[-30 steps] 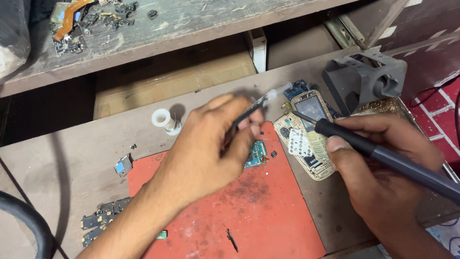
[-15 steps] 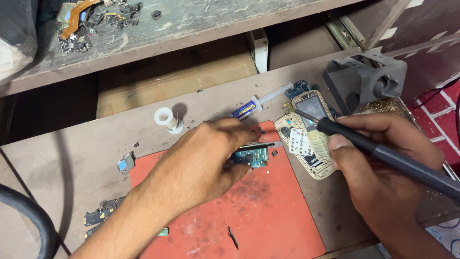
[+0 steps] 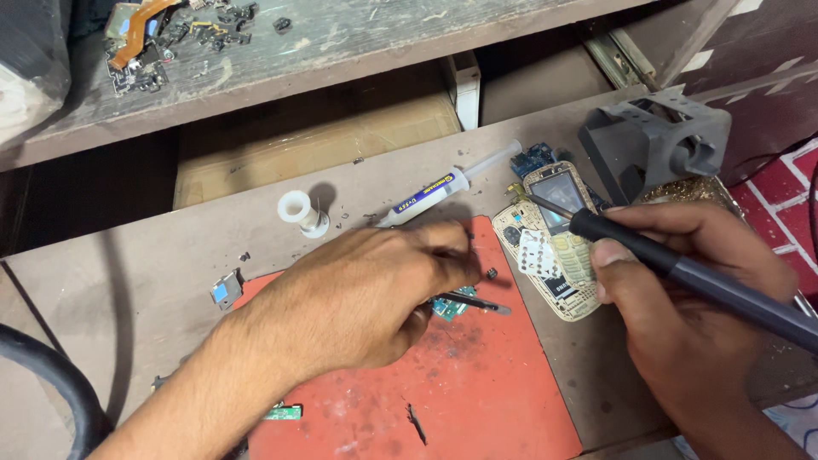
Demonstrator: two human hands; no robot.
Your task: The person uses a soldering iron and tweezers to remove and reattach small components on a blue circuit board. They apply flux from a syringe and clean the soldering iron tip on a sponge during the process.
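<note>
my left hand (image 3: 366, 294) pinches thin dark metal tweezers (image 3: 473, 301) down on the small green circuit board (image 3: 449, 305), pinning it flat on the red rubber mat (image 3: 477, 392). my right hand (image 3: 699, 298) grips the black soldering iron (image 3: 673, 268) pen-style, its tip over the opened gold phone (image 3: 558, 247).

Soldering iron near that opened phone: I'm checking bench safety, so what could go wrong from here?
The soldering iron tip hovers over the opened phone; a slip by the right hand could scorch its screen. The left hand, holding tweezers on the small green board, lies close enough to risk a burn.
</note>
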